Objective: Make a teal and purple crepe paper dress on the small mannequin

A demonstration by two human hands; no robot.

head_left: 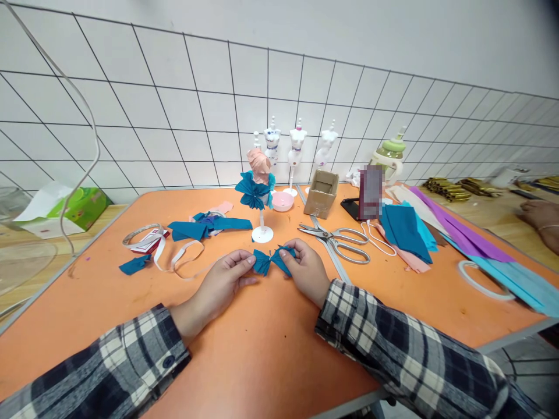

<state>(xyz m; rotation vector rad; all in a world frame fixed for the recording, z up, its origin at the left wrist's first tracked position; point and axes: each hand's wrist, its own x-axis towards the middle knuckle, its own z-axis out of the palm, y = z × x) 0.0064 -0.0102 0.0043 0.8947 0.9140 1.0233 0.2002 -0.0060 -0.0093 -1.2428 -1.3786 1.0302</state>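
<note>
Between my two hands is a teal crepe-paper bow [262,262], pinched narrow at its middle and fanned out at both ends. The thumb and fingers of my left hand [227,272] grip its left end. My right hand [304,266] pinches the right end, covering part of it. Just beyond stands a small mannequin on a white base [262,234], dressed in a pink crepe-paper top [259,163] and a ruffled teal paper skirt [253,191]. Metal scissors [338,237] lie to the right of my right hand, blades pointing left.
Teal paper strips [192,228], a white ribbon [186,256] and a teal scrap [134,265] lie left. Behind are bare mannequins [298,139], a pink bowl [283,201], a cardboard box [321,195] and a phone on a stand [370,192]. Coloured paper [404,230] and another person's hand [541,210] are right.
</note>
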